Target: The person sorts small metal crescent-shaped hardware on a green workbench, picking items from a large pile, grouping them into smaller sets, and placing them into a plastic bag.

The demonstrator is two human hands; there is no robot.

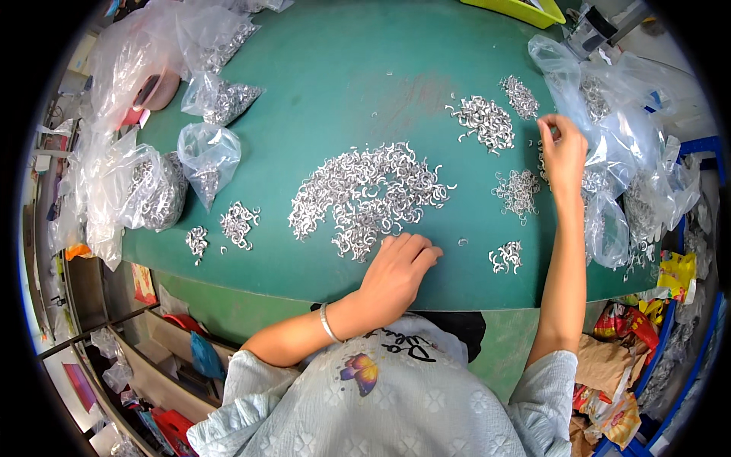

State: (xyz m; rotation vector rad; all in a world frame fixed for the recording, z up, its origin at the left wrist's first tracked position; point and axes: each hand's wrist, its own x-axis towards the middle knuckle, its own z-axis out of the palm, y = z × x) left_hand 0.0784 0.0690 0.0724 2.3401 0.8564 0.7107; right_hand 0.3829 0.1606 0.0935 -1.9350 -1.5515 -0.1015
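Note:
A large heap of small silvery curved metal pieces lies in the middle of the green table. My left hand, a bangle on its wrist, rests at the heap's near edge with fingers curled; whatever they hold is hidden. At the right, my right hand is raised in a pinch beside the small piles, and I cannot make out anything between its fingertips. A pile partly covered by that hand lies beneath it. Closest to it are a larger pile, a far pile and a finer pile.
Smaller piles sit near the front right, with others at the left. Clear bags of metal pieces crowd the left edge, and more plastic bags the right. A yellow-green tray stands at the far edge.

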